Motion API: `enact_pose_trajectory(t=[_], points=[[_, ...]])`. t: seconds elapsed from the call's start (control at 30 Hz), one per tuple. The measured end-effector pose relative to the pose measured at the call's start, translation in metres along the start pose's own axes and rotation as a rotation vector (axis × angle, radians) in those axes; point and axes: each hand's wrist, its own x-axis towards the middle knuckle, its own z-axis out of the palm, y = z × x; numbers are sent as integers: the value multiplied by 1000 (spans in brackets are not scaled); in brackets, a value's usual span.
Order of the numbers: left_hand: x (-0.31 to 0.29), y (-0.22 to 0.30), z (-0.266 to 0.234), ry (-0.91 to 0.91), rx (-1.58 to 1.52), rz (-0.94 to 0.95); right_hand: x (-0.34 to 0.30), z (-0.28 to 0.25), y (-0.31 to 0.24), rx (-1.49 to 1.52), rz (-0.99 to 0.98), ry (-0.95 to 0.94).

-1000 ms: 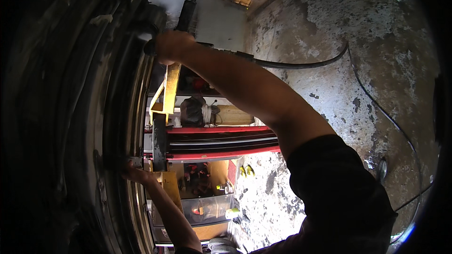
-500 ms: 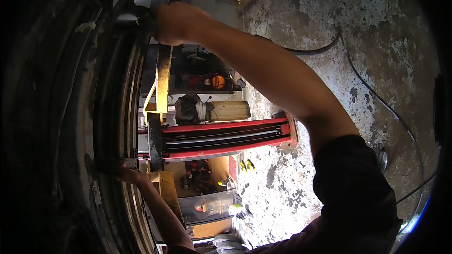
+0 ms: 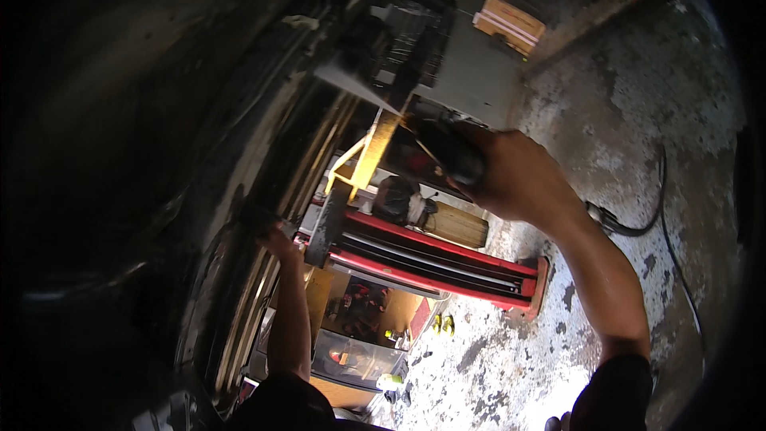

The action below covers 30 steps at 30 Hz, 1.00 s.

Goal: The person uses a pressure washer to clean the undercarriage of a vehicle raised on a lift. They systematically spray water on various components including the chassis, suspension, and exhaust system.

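My right hand (image 3: 523, 175) is wrapped round a black spray gun (image 3: 459, 156), held away from the dark vehicle underside (image 3: 231, 183). From its orange-lit tip a pale, fan-shaped spray (image 3: 351, 84) spreads toward the upper left. Lower down at the left, my left hand (image 3: 279, 241) is closed at the dark edge of the underside, its fingertips partly lost in shadow. What it grips there cannot be made out. Between the two hands stand a yellow metal bracket (image 3: 375, 156) and a dark bar (image 3: 325, 227).
A red steel lift post (image 3: 431, 267) runs across the middle. A black hose (image 3: 662, 183) curves over the worn, patchy floor (image 3: 606, 136) at the right. Beyond the post are a cardboard box (image 3: 508, 25), a wooden block (image 3: 455, 226) and an open cabinet (image 3: 363, 303) with tools.
My right hand has drawn away from the underside, to the right and down, bringing the spray gun into clearer sight. The whole view has tilted and shifted. My left hand stays at the underside's edge.
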Motion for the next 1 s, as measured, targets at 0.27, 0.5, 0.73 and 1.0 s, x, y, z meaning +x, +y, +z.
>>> enact_pose_trajectory(t=[0.27,0.5,0.73,1.0], points=[[-29,32,43,72,115,38,-36,-24,6,27,9,181],[-28,61,37,2,20,64,-55,-28,-8,15,-149,182],[-45,68,82,120,24,-75,-77,-41,-15,-155,-58,163],[-19,62,48,-88,81,-29,-118,-43,-35,-180,49,102]])
